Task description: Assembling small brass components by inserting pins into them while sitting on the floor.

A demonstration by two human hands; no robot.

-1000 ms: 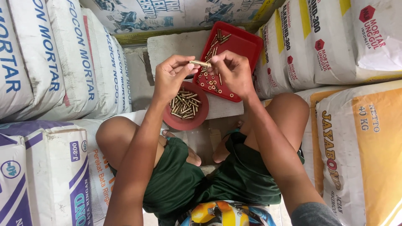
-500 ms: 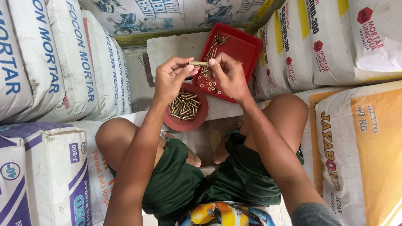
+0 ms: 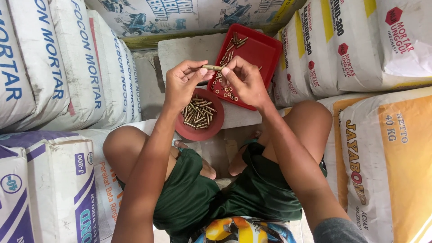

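Note:
Both my hands meet over a grey concrete block [image 3: 189, 49]. My left hand [image 3: 183, 83] and my right hand [image 3: 245, 81] pinch the two ends of a small brass bolt [image 3: 213, 68] held level between the fingertips. Below my left hand sits a round red lid [image 3: 200, 130] heaped with several brass bolts [image 3: 198, 112]. Under my right hand lies a red square tray [image 3: 258, 51] with several small brass nuts and a few bolts scattered in it.
Stacked white mortar sacks [image 3: 58, 63] wall in the left side, more sacks [image 3: 360, 49] stand at the right, and an orange-and-white sack [image 3: 387, 157] lies by my right knee. My bent knees in green shorts [image 3: 189, 198] fill the lower middle.
The hands and the bolt stay in nearly the same place; my fingers have shifted slightly on the bolt's ends.

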